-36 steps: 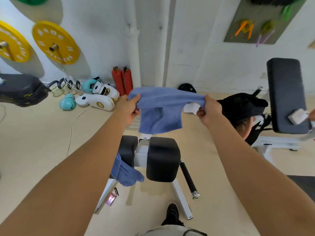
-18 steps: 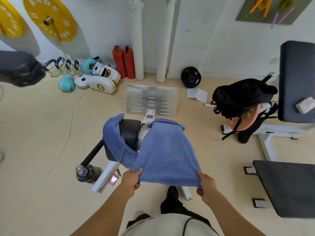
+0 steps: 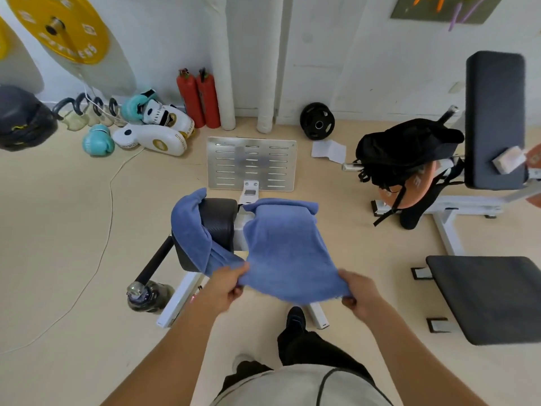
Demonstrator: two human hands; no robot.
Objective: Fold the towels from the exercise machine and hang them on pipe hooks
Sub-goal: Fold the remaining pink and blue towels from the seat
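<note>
A blue towel [image 3: 287, 247] lies spread over the right black roller pad of the exercise machine, its far edge folded at the top. My left hand [image 3: 225, 284] grips its near left corner and my right hand [image 3: 358, 291] grips its near right corner, pulling the near edge toward me. A second blue towel [image 3: 191, 230] hangs draped over the left roller pad [image 3: 219, 221], untouched. Two white wall pipes [image 3: 222, 68] stand behind the machine; no hooks show on them.
The machine's metal footplate [image 3: 251, 164] lies beyond the pads. Red fire extinguishers [image 3: 199, 98], boxing gloves [image 3: 98, 140] and pads sit at the wall. A bench [image 3: 491, 294] and a black bag [image 3: 407, 150] are on the right. A bottle [image 3: 146, 294] stands left of my feet.
A second ago I held the towel up in the air at chest height. I have since lowered it onto the right roller pad and drawn its near edge toward me.
</note>
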